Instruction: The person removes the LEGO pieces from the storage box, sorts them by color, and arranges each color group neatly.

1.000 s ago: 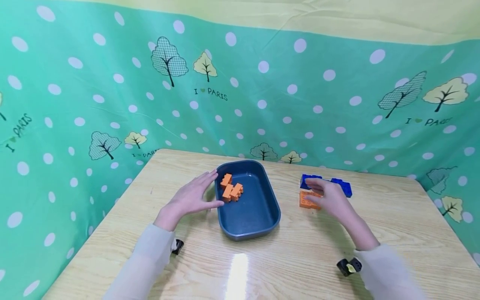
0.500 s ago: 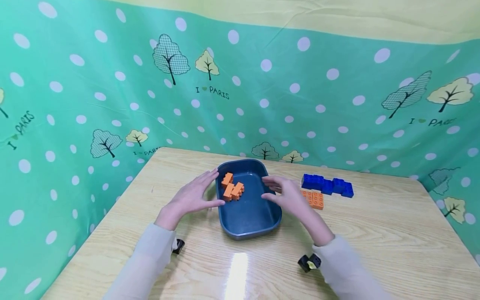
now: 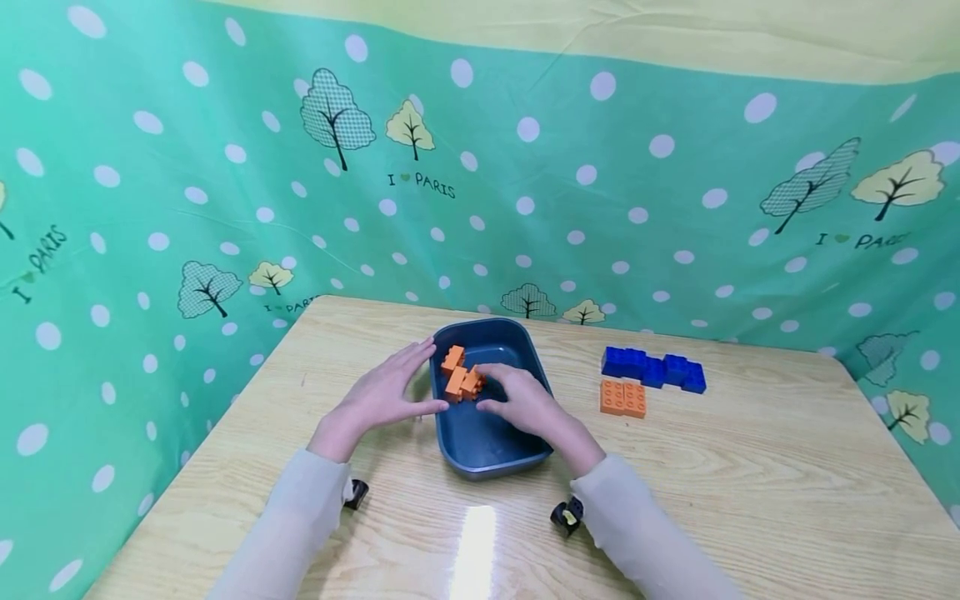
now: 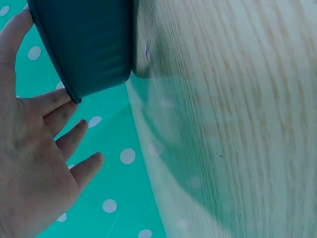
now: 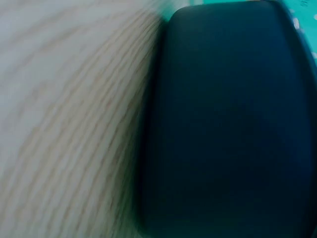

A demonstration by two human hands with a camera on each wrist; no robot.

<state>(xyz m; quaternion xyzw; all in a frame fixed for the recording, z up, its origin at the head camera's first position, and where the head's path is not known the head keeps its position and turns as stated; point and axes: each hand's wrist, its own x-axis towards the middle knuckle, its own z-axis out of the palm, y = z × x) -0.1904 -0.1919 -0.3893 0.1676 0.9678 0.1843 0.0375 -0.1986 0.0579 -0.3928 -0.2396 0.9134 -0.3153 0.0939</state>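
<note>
A dark blue rectangular tub (image 3: 495, 471) stands on the table, with orange toy bricks (image 3: 455, 385) grouped near its left wall. My left hand (image 3: 378, 390) is at the tub's left side, fingers extended and fingertips at the rim, thumb spread apart; the left wrist view shows the fingertips against the tub's edge (image 4: 54, 64). My right hand (image 3: 525, 404) reaches over the tub's right wall, its index finger and thumb parted around the right end of the nearest orange brick. In the right wrist view the tub's outer side (image 5: 228, 124) fills most of the picture and hides the hand.
Right of the tub, blue bricks (image 3: 652, 371) lie in a staggered row on the wooden table (image 3: 750, 467). Two orange bricks (image 3: 622, 398) sit side by side just in front of them. A green dotted curtain (image 3: 480, 183) hangs behind the table.
My right hand has moved left from over the bricks on the table, across the tub's right wall, to the orange bricks inside. The left hand stays at the rim.
</note>
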